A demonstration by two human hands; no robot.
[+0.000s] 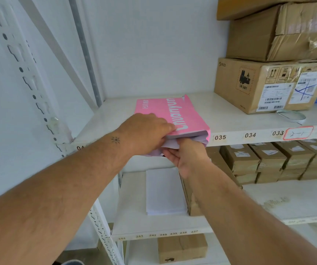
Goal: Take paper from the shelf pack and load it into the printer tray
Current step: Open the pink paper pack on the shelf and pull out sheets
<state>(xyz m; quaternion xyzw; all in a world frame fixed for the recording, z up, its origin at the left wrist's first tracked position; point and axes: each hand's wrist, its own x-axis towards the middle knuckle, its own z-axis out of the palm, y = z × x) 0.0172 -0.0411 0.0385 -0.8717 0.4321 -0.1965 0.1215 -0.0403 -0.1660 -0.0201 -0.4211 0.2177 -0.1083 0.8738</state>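
Observation:
A pink paper pack point(180, 113) lies on the white shelf point(230, 119), its open end at the front edge. White sheets point(197, 139) show in that opening. My left hand point(146, 131) rests on top of the pack near the front, fingers pressing the wrapper and curled around its open end. My right hand point(186, 156) is below the shelf edge, fingers closed on the sheets sticking out of the pack. No printer is in view.
Stacked cardboard boxes point(268, 83) fill the shelf's right side. On the lower shelf lie a stack of white paper point(165, 192) and several small brown boxes point(268, 159). A slotted white upright point(29, 87) stands at left. A roll of tape point(291, 115) lies by the boxes.

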